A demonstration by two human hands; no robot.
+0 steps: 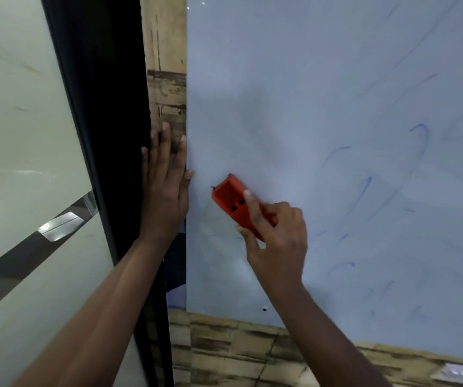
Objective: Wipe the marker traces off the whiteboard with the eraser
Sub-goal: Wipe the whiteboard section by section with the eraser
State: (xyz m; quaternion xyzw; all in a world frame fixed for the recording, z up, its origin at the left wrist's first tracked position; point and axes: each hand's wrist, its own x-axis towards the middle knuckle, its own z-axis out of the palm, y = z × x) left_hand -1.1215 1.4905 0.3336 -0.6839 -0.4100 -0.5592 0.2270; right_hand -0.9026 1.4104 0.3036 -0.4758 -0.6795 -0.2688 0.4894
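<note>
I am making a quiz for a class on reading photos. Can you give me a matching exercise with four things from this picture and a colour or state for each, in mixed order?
Things:
1. eraser
2. left hand
3. marker traces
4. right hand

States:
A. blue, on the right part of the whiteboard
B. fingers straight, flat at the board's left edge
C. orange, held against the board
D. fingers curled in a grip round the eraser

Pairs: 1-C, 2-B, 3-A, 4-D
</note>
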